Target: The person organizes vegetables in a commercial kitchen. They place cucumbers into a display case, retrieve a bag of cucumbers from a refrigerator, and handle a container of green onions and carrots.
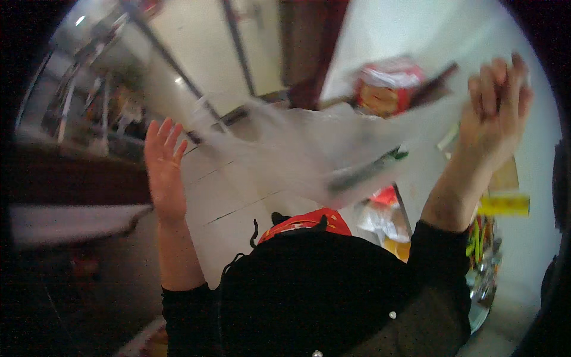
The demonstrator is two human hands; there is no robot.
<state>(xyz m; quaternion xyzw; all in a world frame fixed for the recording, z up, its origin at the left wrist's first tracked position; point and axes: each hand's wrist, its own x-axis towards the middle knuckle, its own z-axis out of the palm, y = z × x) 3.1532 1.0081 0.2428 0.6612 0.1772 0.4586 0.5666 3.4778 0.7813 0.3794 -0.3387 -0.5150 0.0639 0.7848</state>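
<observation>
A large translucent plastic bag (285, 151) spreads in front of me, blurred by motion. A long dark green thing (366, 172) shows in or behind its lower right part; its kind is unclear. My left hand (166, 167) is raised left of the bag, fingers spread and nothing in it. At the upper right is my right hand (499, 93), its fingers partly curled. The bag's right side reaches towards that wrist, but whether the fingers pinch the plastic cannot be made out.
Behind the bag stands a red and clear package (388, 87) beside a dark long object (432, 87). Near my right forearm are a yellow cylindrical thing (504, 204), a red and silvery package (386, 214) and several mixed items (484, 259). A pale tiled floor (232, 201) lies below.
</observation>
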